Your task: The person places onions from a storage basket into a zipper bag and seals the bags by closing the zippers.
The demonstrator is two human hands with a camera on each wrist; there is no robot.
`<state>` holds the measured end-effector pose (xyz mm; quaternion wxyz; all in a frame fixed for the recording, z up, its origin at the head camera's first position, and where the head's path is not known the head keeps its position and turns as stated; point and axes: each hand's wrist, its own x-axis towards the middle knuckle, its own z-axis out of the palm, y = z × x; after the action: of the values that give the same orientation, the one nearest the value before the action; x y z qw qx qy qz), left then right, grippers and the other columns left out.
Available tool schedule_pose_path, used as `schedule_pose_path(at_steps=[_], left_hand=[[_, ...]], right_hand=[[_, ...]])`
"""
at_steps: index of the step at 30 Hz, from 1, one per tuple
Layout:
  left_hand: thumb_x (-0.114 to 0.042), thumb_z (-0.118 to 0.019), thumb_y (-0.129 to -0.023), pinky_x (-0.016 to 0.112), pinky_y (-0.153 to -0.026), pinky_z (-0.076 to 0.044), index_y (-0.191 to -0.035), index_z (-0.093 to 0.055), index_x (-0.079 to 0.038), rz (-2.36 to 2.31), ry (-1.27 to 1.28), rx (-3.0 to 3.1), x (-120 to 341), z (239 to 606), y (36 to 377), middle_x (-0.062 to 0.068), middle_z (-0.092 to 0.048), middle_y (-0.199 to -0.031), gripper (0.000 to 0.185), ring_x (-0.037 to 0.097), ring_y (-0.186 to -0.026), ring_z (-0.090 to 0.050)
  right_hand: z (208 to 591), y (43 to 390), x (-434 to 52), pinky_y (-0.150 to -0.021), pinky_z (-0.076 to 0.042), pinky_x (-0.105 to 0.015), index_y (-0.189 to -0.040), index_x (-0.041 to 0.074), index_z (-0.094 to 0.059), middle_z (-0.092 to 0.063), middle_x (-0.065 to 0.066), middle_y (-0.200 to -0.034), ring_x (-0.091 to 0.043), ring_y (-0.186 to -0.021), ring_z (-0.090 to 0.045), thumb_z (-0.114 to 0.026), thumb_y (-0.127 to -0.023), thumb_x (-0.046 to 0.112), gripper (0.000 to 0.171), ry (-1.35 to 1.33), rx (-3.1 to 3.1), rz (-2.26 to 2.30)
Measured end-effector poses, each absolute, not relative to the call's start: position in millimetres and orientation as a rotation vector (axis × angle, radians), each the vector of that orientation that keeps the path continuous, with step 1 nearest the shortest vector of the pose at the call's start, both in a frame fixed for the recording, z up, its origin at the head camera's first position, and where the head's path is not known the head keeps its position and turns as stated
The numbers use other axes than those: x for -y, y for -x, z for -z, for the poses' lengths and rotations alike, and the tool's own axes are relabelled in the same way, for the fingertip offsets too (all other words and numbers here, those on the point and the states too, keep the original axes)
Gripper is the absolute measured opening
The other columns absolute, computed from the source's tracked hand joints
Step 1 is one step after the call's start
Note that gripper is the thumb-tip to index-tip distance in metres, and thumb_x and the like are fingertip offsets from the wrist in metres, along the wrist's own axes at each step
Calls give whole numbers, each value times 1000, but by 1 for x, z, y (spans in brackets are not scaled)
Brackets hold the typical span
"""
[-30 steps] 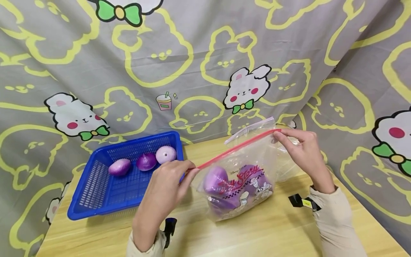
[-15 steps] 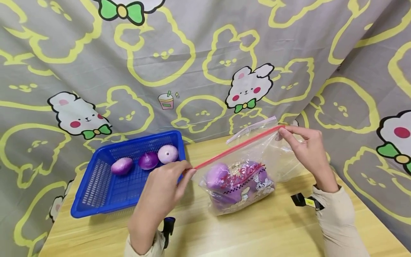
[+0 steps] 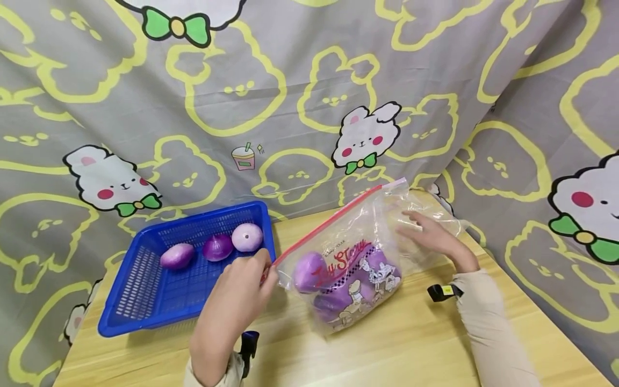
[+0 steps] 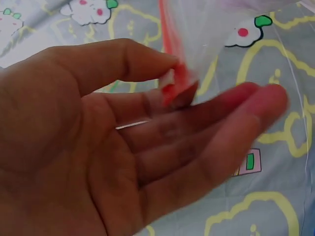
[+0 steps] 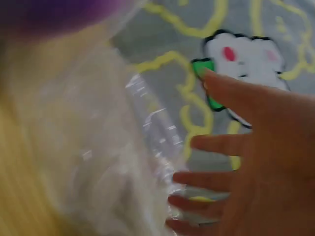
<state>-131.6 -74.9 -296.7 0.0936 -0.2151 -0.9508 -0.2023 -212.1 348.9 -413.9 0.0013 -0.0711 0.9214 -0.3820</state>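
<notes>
Glossy clear plastic bag [image 3: 358, 258]; perforated plastic basket [image 3: 145, 301]; wood-grain table [image 3: 401, 349].

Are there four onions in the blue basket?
No, the blue basket holds only three onions; the others are inside the bag.

Clear zip bag [image 3: 358, 258] with red strip, purple onions [image 3: 217, 246], blue basket [image 3: 145, 301], grey curtain [image 3: 290, 80] with yellow bunnies

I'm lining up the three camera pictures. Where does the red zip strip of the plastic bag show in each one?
Head: red zip strip slants across the middle, from the left hand up to the right.
Left wrist: top centre, its end pinched by the fingers.
Right wrist: not in view; only clear plastic.
Shared landmark: the rabbit-print cloth.
</notes>
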Motion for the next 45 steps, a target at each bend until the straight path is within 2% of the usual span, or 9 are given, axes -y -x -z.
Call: schedule_pose_path(at_steps=[4,9,13,16,22,27,35,41,45], left_hand=[[-9,-59,-91,30,-47,-35,-70,-50,-14,613,605,2908,80,297,133,-4,-42,-57,24,13,-49,-41],[-8,-59,-91,29,-44,-34,-66,-50,-13,632,584,2979,83,301,136,-3,-43,-55,27,12,-46,-41],[-3,-58,-88,28,-45,-32,-61,-44,-14,642,652,2991,83,307,140,-6,-38,-53,32,10,-47,-38],[-2,-58,-86,29,-47,-33,-59,-43,-13,635,703,3013,77,314,143,-5,-37,-54,33,12,-48,-38],[2,-63,-82,39,-55,-51,-71,-62,-4,496,652,3126,36,345,146,9,-60,-66,13,24,-59,-60],[-4,-65,-84,43,-60,-56,-79,-67,-8,348,783,3134,-4,389,152,13,-69,-80,7,31,-71,-68],[-13,-67,-87,34,-62,-53,-95,-70,-6,413,1017,3197,-53,427,163,11,-70,-90,12,21,-67,-61],[-14,-64,-89,31,-48,-45,-76,-65,-10,286,1011,3141,-111,437,181,3,-63,-69,14,17,-54,-54],[-23,-46,-105,25,-47,-43,-90,-64,-11,602,1176,3130,-122,432,192,-3,-56,-62,26,11,-44,-52]], right_hand=[[432,211,-346,-104,-31,-70,-144,-14,-35,-39,-42,-140,-62,-127,-36,-67,-91,49,88,176,-2869,743],[440,207,-344,-97,-32,-76,-138,-12,-42,-38,-44,-136,-68,-124,-31,-72,-85,51,88,41,-2872,551],[445,210,-348,-92,-35,-77,-142,-8,-42,-37,-42,-140,-66,-125,-33,-68,-91,42,76,-11,-2901,554],[445,214,-356,-85,-45,-70,-132,-3,-54,-54,-34,-129,-59,-114,-50,-67,-93,32,54,-24,-2959,614],[422,204,-379,-73,-50,-59,-102,-3,-65,-68,-28,-100,-49,-91,-63,-66,-92,15,21,-50,-3200,813],[383,186,-379,-76,-45,-62,-109,-4,-64,-67,-31,-101,-51,-91,-62,-64,-97,20,26,-185,-3389,970],[333,161,-356,-94,-41,-63,-116,1,-65,-68,-25,-116,-47,-109,-60,-64,-98,25,30,-70,-3471,1229],[325,154,-343,-92,-45,-59,-115,3,-66,-69,-23,-115,-44,-109,-62,-67,-96,20,25,105,-3507,1343],[324,154,-341,-89,-46,-55,-113,2,-66,-70,-22,-111,-41,-104,-64,-68,-95,12,21,301,-3544,1275]])
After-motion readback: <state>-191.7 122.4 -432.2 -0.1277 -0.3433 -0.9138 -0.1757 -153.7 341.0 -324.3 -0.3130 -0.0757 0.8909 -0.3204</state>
